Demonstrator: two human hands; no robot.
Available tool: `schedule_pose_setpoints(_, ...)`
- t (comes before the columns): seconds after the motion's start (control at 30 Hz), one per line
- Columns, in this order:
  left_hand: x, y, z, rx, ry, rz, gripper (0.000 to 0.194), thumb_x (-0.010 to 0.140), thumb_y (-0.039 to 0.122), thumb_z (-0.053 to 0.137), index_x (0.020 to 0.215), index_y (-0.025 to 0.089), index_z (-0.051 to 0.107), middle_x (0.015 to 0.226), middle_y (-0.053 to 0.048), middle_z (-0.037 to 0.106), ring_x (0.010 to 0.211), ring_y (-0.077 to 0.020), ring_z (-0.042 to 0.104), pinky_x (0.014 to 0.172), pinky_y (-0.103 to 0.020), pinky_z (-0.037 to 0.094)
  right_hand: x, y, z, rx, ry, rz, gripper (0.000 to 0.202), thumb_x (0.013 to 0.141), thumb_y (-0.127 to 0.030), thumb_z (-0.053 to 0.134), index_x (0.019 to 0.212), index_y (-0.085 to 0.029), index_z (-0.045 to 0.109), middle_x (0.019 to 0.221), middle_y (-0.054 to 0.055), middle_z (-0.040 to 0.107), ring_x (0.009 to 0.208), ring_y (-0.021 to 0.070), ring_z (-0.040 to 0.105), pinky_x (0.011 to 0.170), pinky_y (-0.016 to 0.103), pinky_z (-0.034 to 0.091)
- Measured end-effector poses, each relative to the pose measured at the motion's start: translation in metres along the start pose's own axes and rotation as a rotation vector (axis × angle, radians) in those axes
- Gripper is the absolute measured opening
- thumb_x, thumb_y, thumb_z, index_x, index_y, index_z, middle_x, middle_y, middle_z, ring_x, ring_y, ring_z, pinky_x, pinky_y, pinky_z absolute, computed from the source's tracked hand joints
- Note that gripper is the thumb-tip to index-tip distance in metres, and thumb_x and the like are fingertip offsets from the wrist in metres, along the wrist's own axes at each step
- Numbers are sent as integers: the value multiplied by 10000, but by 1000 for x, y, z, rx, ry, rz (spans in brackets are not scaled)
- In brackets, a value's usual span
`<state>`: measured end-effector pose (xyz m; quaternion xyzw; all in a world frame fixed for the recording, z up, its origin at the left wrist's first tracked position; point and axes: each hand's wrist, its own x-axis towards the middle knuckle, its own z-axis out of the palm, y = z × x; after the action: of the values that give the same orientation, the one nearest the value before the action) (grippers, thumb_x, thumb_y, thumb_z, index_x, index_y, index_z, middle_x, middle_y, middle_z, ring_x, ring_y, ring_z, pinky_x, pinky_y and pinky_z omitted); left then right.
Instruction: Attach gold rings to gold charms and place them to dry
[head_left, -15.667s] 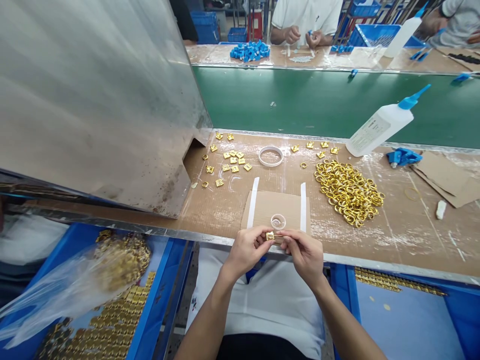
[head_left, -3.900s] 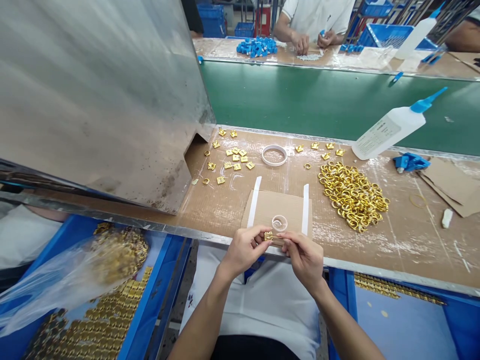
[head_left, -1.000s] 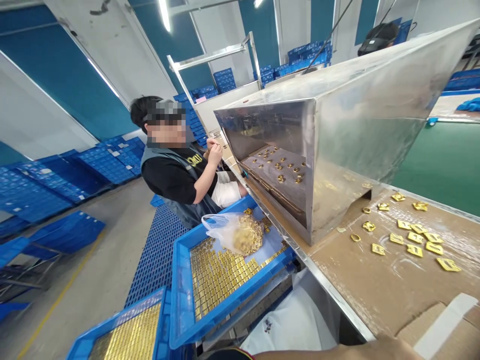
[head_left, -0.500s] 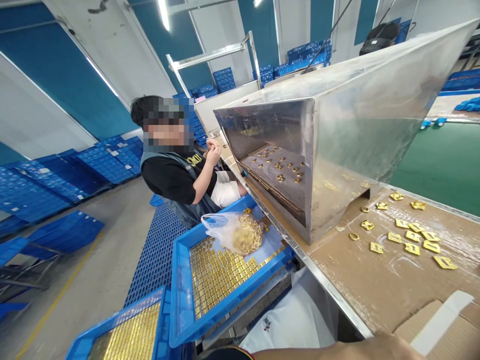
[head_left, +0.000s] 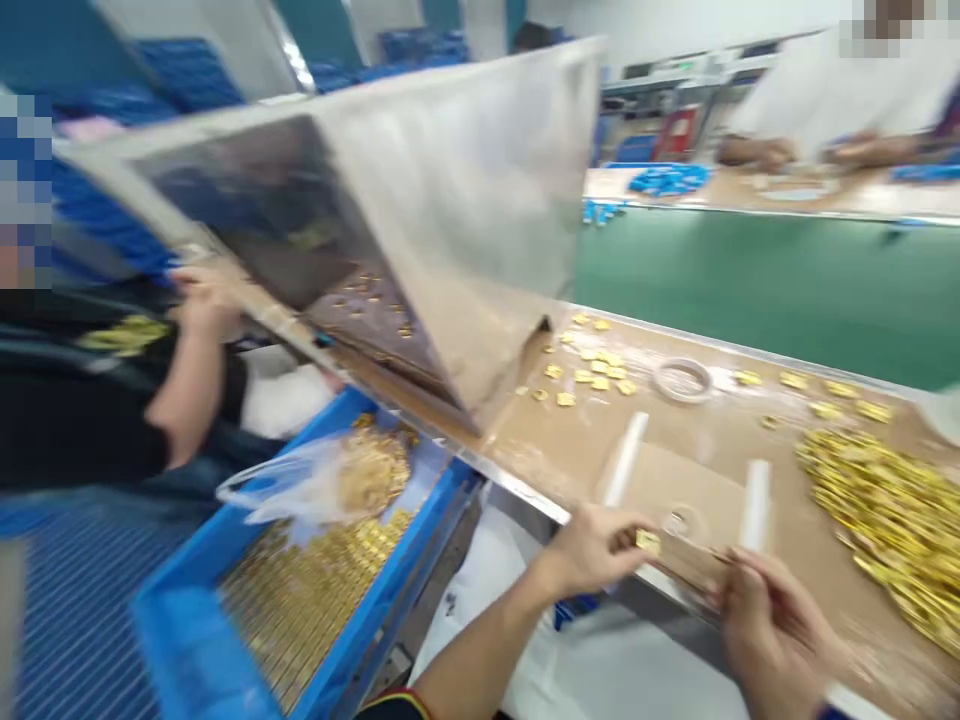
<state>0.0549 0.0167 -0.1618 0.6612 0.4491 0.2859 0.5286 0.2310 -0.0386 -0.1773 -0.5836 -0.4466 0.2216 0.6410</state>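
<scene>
My left hand is closed on a small gold piece at the table's front edge. To its right, my right hand pinches the end of a brown strip, whose other end reaches toward the gold piece. Behind both hands lies a cardboard piece with white tape strips on its sides. A large heap of gold pieces covers the right of the table, and smaller gold pieces lie scattered further back. Motion blurs the view somewhat.
A metal hood stands on the table at the left. Below it, a blue tray holds gold pieces and a plastic bag. A tape roll lies behind the cardboard. One person sits at the left; another works beyond the green belt.
The view has swung to the right. Both my hands now show, with the gold piece and strip; earlier only part of one arm and hand showed at the bottom edge.
</scene>
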Motion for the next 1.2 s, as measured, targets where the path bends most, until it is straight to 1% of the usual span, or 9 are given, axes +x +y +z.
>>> schedule_pose_setpoints(0.1,-2,0,-5,-99,41,26,280,815,306,727,1034,142,787,689,-18,690,589,-127,576,573,-210,484,6,-5,4,14,99,3,329,892,-515,720,827,-193,723,755,44,667,427,120,549,345,239,426)
schedule_pose_setpoints(0.4,-25,1,-14,-166,140,101,308,839,382,713,1017,138,776,725,-27,692,644,-135,608,627,-229,518,9,-14,13,-136,-49,-33,290,963,-437,626,877,-200,770,808,39,623,519,131,565,435,266,476)
schedule_pose_setpoints(0.6,-46,14,-25,-103,155,272,210,876,300,694,1018,163,765,814,-47,739,675,-148,643,656,-245,541,13,-9,18,-238,-91,-67,302,952,-453,623,1045,-197,754,870,45,605,588,138,553,518,278,491)
schedule_pose_setpoints(0.73,-61,23,-31,-60,169,389,189,901,294,699,1024,161,752,820,-52,741,662,-145,646,646,-244,546,7,-14,17,-143,40,-46,448,922,-529,643,1224,-199,620,945,28,550,548,101,502,466,244,431)
schedule_pose_setpoints(0.83,-73,28,-33,19,193,491,191,936,313,682,1043,166,739,798,-45,726,648,-141,634,640,-249,545,-17,-38,14,-93,112,-26,357,982,-545,555,1044,-200,625,781,-14,529,547,110,495,490,229,426)
schedule_pose_setpoints(0.9,-81,31,-33,66,209,583,191,955,306,668,1072,167,727,774,-36,707,644,-138,624,625,-246,538,-38,-62,13,-48,-73,47,361,1009,-512,540,869,-195,636,631,-39,488,504,110,460,473,222,396)
schedule_pose_setpoints(0.97,-90,34,-34,91,225,670,185,963,276,662,1102,165,712,764,-28,691,649,-133,620,612,-236,529,-58,-87,14,27,-381,130,367,999,-497,574,818,-188,656,640,-19,531,525,114,482,484,225,407)
schedule_pose_setpoints(1.0,-95,37,-34,98,230,700,182,963,258,662,1115,165,705,765,-26,687,653,-131,619,608,-231,526,-66,-97,15,78,-468,169,374,995,-501,579,809,-188,661,656,-12,542,533,115,492,481,224,409)
schedule_pose_setpoints(1.2,-125,50,-38,76,195,696,177,936,239,704,1097,165,708,748,-14,686,645,-122,620,609,-221,520,-86,-124,14,259,-578,305,402,972,-538,610,754,-200,626,655,-18,524,527,107,458,478,223,382)
